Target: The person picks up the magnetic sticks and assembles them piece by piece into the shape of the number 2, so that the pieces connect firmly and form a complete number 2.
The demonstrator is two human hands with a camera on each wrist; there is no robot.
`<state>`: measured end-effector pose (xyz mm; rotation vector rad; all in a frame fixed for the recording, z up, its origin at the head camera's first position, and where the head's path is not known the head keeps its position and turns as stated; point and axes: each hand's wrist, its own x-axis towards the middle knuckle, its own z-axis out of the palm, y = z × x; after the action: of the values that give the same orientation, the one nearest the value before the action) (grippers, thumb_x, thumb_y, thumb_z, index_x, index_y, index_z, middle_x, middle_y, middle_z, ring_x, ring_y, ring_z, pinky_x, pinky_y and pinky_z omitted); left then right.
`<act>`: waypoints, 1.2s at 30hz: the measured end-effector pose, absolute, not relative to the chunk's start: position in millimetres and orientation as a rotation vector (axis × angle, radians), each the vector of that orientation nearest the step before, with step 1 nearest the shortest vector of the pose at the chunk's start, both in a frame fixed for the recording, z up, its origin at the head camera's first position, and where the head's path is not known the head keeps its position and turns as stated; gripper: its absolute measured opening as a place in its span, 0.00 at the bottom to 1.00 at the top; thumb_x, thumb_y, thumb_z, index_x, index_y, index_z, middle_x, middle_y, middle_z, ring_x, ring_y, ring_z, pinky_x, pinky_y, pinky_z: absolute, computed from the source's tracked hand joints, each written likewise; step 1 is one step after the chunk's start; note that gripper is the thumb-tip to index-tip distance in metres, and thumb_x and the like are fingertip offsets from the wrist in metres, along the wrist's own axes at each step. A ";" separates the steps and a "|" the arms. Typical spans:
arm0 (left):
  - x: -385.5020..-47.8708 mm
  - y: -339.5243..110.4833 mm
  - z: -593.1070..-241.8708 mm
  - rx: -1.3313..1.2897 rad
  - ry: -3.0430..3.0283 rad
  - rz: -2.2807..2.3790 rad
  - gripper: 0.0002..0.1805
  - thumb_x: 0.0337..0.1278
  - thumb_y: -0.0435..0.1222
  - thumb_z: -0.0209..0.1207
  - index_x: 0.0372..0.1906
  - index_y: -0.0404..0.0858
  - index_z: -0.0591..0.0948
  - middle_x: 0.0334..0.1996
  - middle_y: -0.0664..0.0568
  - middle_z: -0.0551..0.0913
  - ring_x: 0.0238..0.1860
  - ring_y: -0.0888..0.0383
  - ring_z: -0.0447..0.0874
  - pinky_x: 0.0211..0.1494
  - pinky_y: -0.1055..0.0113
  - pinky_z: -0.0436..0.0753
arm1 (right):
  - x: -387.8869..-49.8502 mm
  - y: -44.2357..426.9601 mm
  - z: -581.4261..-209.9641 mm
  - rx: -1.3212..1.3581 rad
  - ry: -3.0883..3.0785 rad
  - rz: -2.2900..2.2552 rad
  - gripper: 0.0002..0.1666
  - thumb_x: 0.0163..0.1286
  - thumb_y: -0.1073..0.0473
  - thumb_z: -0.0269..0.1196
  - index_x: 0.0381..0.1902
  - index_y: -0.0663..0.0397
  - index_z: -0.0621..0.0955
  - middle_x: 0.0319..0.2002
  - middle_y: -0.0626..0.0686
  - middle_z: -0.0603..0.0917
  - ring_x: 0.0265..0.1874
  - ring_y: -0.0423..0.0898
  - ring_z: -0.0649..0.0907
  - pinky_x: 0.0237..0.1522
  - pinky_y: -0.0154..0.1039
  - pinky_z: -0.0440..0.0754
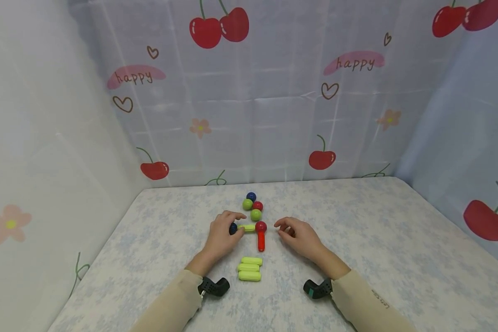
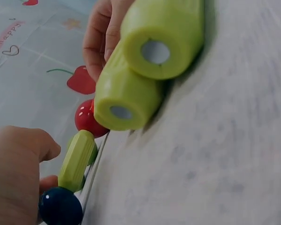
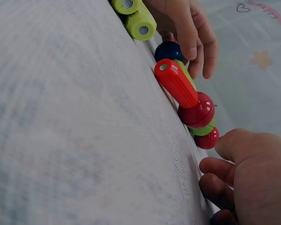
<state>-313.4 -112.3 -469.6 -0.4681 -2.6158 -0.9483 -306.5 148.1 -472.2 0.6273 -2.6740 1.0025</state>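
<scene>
Right wrist alone shows the red stick (image 3: 177,84) grey-tipped; left hand (image 1: 221,234) and right hand (image 1: 303,237) grip nothing

Bench (image 1: 336,207): pale top, blue-grey mottling. Whitish back sheet (image 1: 257,152) hangs behind the bench, printed with a pink "happy" patch (image 1: 137,76) high above the bench's left half, another high above its right half, and a red cherry (image 1: 154,170) just above its far-left edge. Left sheet (image 1: 45,152) and right sheet (image 1: 448,133) flank the bench.
</scene>
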 end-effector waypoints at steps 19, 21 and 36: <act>-315.9 -108.5 -476.8 -0.529 -2.617 -0.889 0.09 0.60 0.40 0.68 0.45 0.49 0.87 0.44 0.57 0.86 0.48 0.54 0.81 0.56 0.49 0.73 | -309.8 146.3 -463.5 0.563 -2.734 1.117 0.12 0.71 0.59 0.63 0.51 0.47 0.83 0.40 0.47 0.85 0.27 0.37 0.76 0.33 0.32 0.76; -315.8 -108.9 -477.2 -0.538 -2.607 -0.872 0.09 0.60 0.40 0.68 0.45 0.49 0.87 0.43 0.57 0.86 0.47 0.55 0.80 0.56 0.50 0.73 | -312.8 145.0 -460.8 0.560 -2.755 1.124 0.12 0.71 0.59 0.63 0.51 0.48 0.82 0.41 0.48 0.85 0.25 0.39 0.76 0.31 0.32 0.76; -315.1 -109.9 -476.1 -0.646 -2.656 -0.716 0.20 0.65 0.38 0.63 0.60 0.60 0.82 0.43 0.57 0.81 0.44 0.56 0.73 0.49 0.57 0.63 | -344.4 112.2 -437.7 0.602 -2.843 1.063 0.19 0.72 0.59 0.62 0.59 0.46 0.79 0.49 0.56 0.81 0.36 0.47 0.81 0.38 0.40 0.82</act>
<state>-315.1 -109.9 -476.1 -0.6464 -2.6562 -0.7159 -344.4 112.2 -437.7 0.6022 -2.8427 1.0631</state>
